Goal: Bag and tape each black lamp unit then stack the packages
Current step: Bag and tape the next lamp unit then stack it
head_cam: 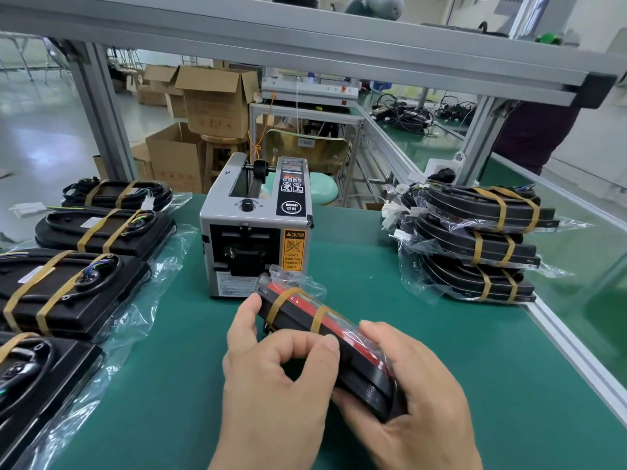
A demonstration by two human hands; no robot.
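I hold a black lamp unit (305, 317) with a red strip and two tan bands, wrapped in a clear bag, tilted on edge above the green mat. My left hand (271, 378) grips its near long side, thumb and fingers curled on the plastic. My right hand (417, 395) cups its near end from below and the right. The grey tape dispenser (254, 228) stands just beyond the unit's far end. A stack of three bagged units (481, 245) lies at the right. Several banded units (101, 228) on loose bags lie in a row at the left.
The green mat (373, 334) ends at an aluminium rail (576, 351) on the right. An aluminium frame beam (305, 45) crosses overhead. Cardboard boxes (210, 106), a stool and a cabinet stand beyond the bench. A person in dark clothing (532, 130) stands at the far right.
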